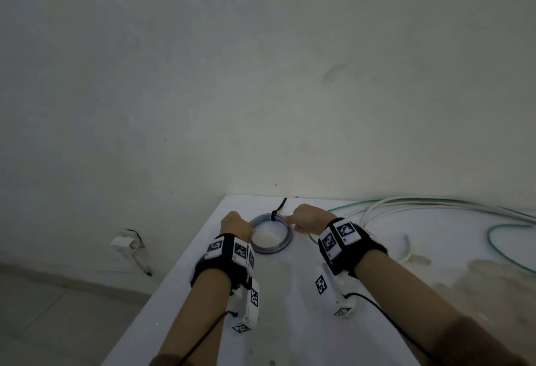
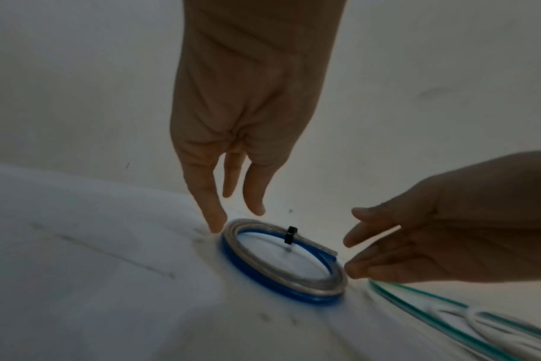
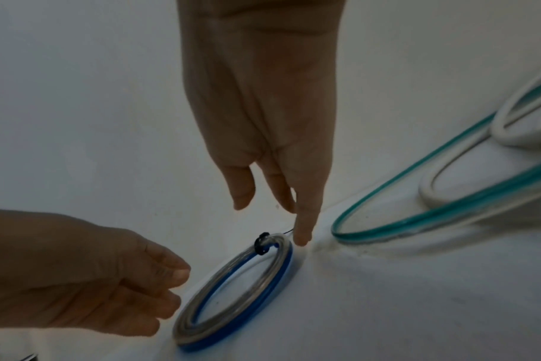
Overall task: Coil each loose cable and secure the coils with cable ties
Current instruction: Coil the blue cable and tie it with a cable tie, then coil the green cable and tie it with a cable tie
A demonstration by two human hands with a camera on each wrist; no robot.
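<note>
A blue and clear cable coil (image 1: 271, 235) (image 2: 281, 262) (image 3: 235, 290) lies flat on the white table (image 1: 290, 293) near its far left corner. A black cable tie (image 1: 277, 210) (image 2: 291, 235) (image 3: 263, 243) binds its far side, tail pointing away. My left hand (image 1: 236, 225) (image 2: 229, 215) hangs at the coil's left rim, fingers straight, one fingertip touching the table beside it. My right hand (image 1: 304, 219) (image 3: 278, 219) is at the right rim, its index fingertip down on the table beside the tie. Neither hand holds anything.
Loose green cable (image 1: 504, 246) (image 2: 433, 307) (image 3: 417, 219) and white cable (image 1: 406, 206) (image 3: 448, 185) sprawl over the right of the table. A wall stands right behind the table. The table's left edge (image 1: 162, 287) drops to the floor, with a white wall fitting (image 1: 124, 242) beyond it.
</note>
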